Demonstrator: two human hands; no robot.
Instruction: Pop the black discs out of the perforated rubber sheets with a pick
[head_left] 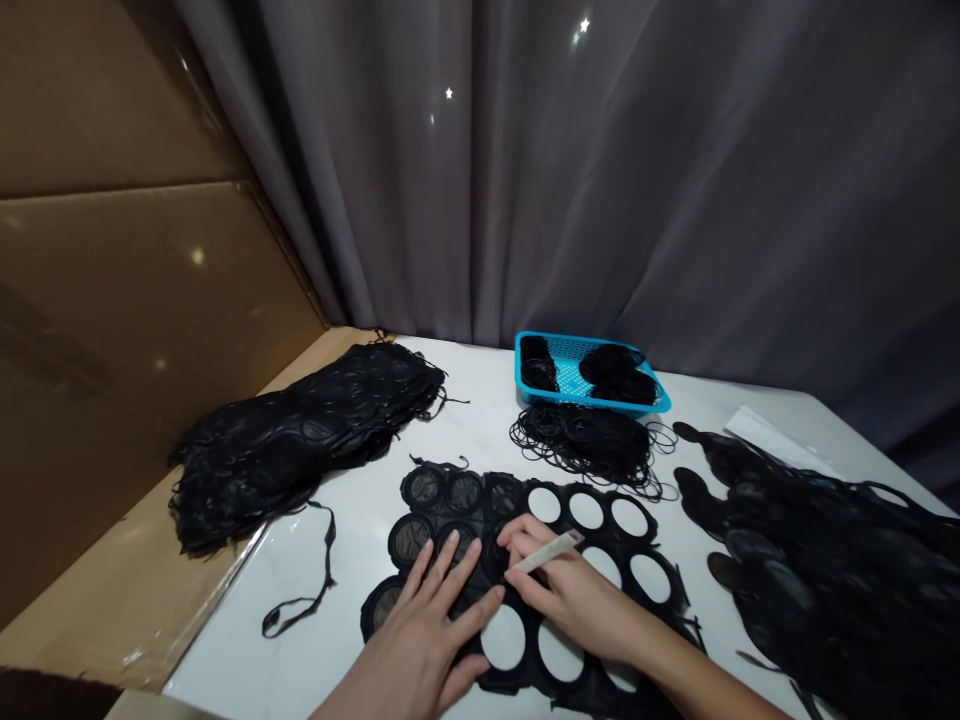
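A black sheet of joined rings (535,575) lies flat on the white table. Its left rings hold dark, thin discs, while the others are open and show white through. My left hand (431,630) rests on the sheet's left part, fingers spread over the dark-filled rings. Just right of it, my right hand (559,580) is closed round a slim, pale, flat-handled tool (550,553). The tool's tip points down at a ring near the middle of the sheet and is hidden by my fingers.
Stacked black sheets (300,430) lie at left beside a cardboard box (150,330). A black scrap strip (328,555) is nearby. Behind sit loose black rings (589,440) and a blue basket (667,400) with more black rings. Another black sheet pile (817,580) covers the right side.
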